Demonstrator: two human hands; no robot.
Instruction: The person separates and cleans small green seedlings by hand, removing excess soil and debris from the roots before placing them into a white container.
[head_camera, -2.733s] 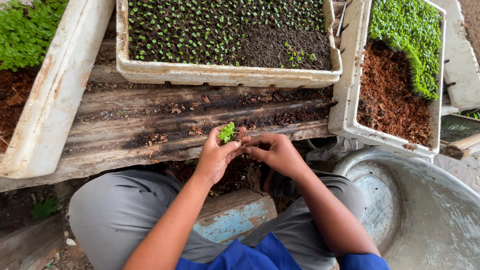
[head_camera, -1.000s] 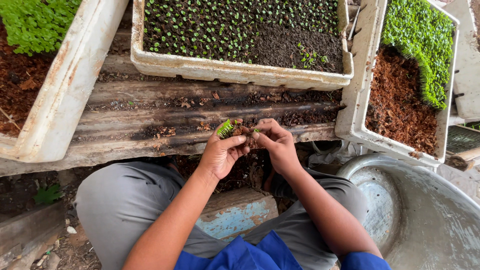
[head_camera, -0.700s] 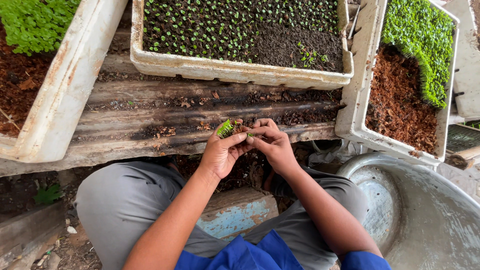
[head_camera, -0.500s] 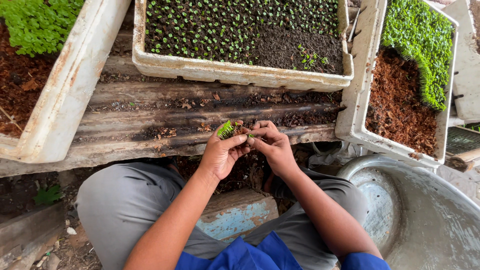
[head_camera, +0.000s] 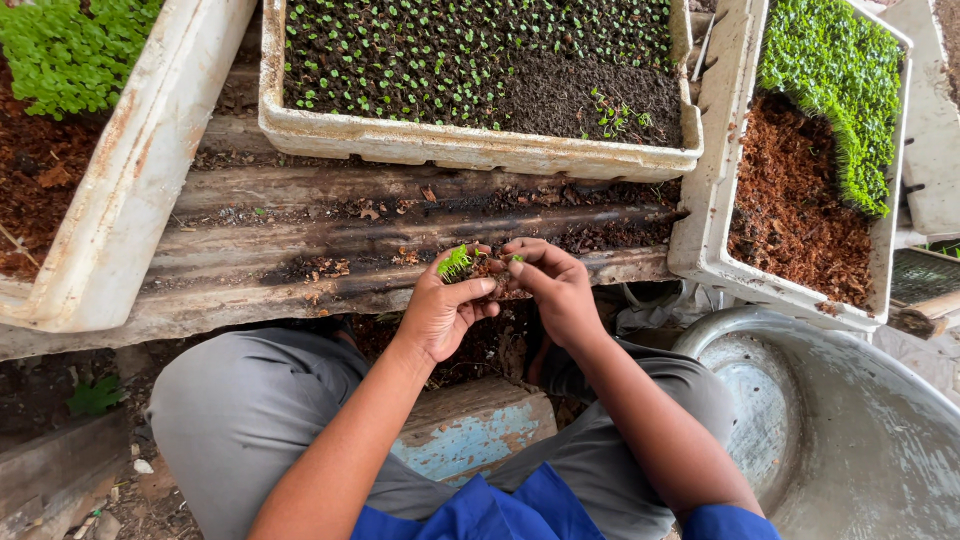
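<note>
Seedling clump (head_camera: 456, 264) sits cupped in the left hand (head_camera: 440, 310); right hand (head_camera: 555, 290) fingertips pinch one sprout; tease roots apart gently.

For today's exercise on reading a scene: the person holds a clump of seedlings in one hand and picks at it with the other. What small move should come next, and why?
Probably the right hand draws one seedling clear of the clump of seedlings cupped in the left hand. Its fingertips already pinch a small green sprout just beside the clump.
</note>
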